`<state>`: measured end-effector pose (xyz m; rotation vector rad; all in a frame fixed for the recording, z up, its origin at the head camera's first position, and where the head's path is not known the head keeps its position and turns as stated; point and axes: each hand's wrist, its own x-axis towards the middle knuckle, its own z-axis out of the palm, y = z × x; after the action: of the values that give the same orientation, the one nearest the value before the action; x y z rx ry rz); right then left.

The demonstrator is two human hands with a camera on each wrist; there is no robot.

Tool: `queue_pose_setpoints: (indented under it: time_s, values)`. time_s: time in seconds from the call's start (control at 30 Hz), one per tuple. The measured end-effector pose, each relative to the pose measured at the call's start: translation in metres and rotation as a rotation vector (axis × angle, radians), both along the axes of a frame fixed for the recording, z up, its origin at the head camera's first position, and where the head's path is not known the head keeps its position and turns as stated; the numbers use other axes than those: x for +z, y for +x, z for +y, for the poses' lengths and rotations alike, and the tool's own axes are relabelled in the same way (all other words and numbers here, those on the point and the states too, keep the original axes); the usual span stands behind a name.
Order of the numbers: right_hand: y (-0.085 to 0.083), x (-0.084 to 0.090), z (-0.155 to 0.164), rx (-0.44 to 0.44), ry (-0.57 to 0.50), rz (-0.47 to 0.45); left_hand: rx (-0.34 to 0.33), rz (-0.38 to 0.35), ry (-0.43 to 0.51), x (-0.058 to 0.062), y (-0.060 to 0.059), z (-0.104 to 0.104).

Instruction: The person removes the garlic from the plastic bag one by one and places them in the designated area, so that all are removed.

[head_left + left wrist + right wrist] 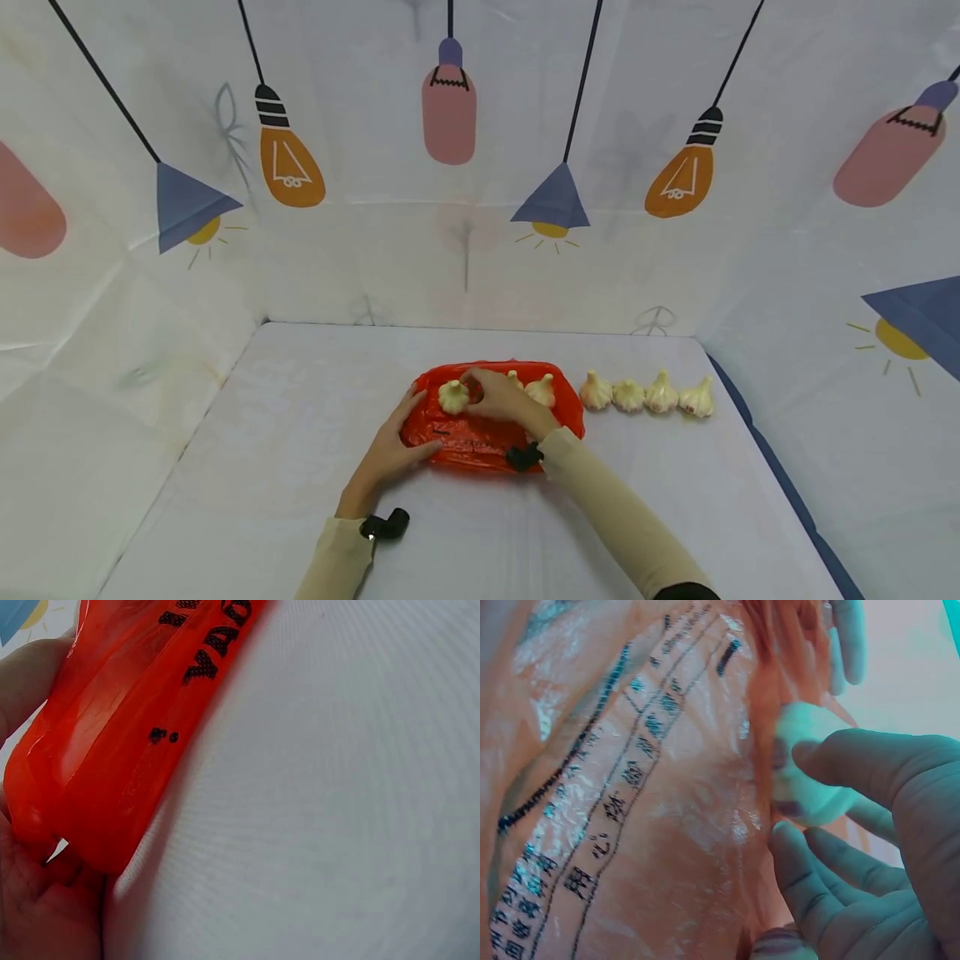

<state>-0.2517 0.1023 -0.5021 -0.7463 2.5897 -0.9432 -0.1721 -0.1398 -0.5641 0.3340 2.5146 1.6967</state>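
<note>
A red printed plastic bag (480, 437) lies spread out like a shallow tray at the middle of the table. My left hand (392, 450) holds its left end, with the thumb along the front edge; in the left wrist view the red plastic (112, 765) sits between thumb and fingers. Over the bag, my right hand (504, 400) pinches a garlic bulb (453, 397) near the left side. The right wrist view has the thumb on this pale bulb (810, 784) and the fingertips beside it. More garlic bulbs (542, 390) lie in the bag, partly hidden by the right hand.
Right of the bag, several garlic bulbs (628, 395) stand in a row on the white table (300, 400). A white sheet printed with lamps (487, 250) hangs behind and at both sides.
</note>
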Motion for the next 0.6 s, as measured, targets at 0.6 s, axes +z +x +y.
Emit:
queue_pose_setpoints:
  time_s: [0.6]
  values:
    - [0.002,-0.007,-0.011,-0.030,0.021,-0.012,-0.008,0.005,0.006,0.000,0.000,0.000]
